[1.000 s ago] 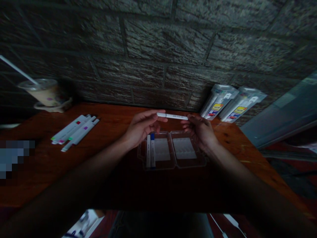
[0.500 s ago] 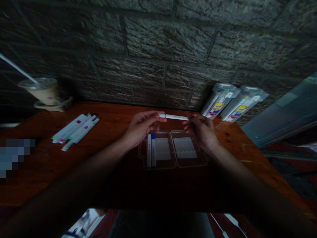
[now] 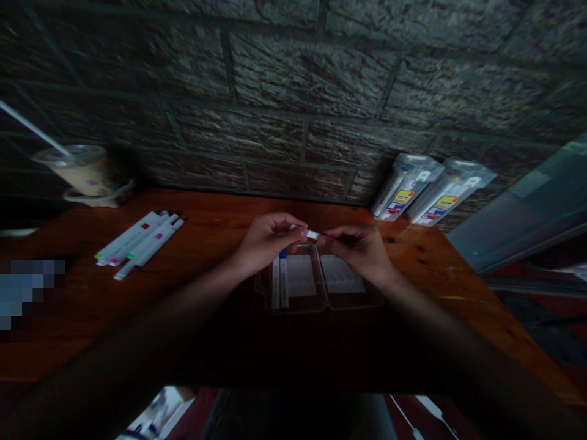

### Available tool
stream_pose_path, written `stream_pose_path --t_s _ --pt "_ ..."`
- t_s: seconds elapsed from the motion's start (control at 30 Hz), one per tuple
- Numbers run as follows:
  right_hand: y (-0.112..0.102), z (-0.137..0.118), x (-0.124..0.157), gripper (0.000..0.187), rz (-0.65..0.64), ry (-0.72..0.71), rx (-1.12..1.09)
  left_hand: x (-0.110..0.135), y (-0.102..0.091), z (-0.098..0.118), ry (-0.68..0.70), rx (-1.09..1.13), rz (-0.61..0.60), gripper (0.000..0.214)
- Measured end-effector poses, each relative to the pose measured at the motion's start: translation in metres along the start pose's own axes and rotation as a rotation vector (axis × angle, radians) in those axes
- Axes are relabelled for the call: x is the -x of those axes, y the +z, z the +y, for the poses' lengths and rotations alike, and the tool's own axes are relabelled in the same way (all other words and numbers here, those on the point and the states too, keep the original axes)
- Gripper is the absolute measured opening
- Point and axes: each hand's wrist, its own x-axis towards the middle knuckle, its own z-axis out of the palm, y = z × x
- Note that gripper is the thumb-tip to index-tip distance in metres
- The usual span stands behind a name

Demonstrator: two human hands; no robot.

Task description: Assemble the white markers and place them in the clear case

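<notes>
Both my hands meet over an open clear plastic marker case point(image 3: 353, 299) lying flat on the wooden table point(image 3: 206, 293). My left hand point(image 3: 268, 241) and my right hand point(image 3: 355, 247) are each closed on a white marker point(image 3: 313, 234), of which only a short white piece shows between the fingertips. Two markers point(image 3: 279, 281), one with a blue cap, lie side by side in the case's left half. The right half holds none.
Several loose white markers point(image 3: 140, 244) with coloured caps lie at the left. A drink cup with a straw point(image 3: 82, 171) stands at the back left. Two sealed marker packs point(image 3: 428, 189) lean on the stone wall at the back right.
My hands have come down and closer together over the case. The marker, earlier held level and almost fully visible between them, is now mostly hidden by my fingers.
</notes>
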Motion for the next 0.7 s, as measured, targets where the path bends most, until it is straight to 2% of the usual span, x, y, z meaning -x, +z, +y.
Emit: stream_pose_path --t_s 0.2,0.37,0.5,0.7 --pt "-0.0003 0.0067 0.0032 0.01 -0.054 -0.047 0.055 0.0018 0.0024 -0.0001 0.047 -0.088 -0.052 0.015" --pt "-0.0007 0.0061 0.0044 0.012 -0.012 -0.118 0.175 0.0042 0.0053 0.0007 0.064 -0.145 -0.122 0.015" --pt "0.0 0.004 0.0044 0.013 -0.04 -0.101 0.143 0.0052 0.0067 0.0004 0.086 -0.182 -0.174 0.014" --pt "0.0025 -0.0014 0.0029 0.012 -0.045 -0.06 0.029 0.0041 0.0049 -0.0023 0.09 -0.193 -0.131 0.014"
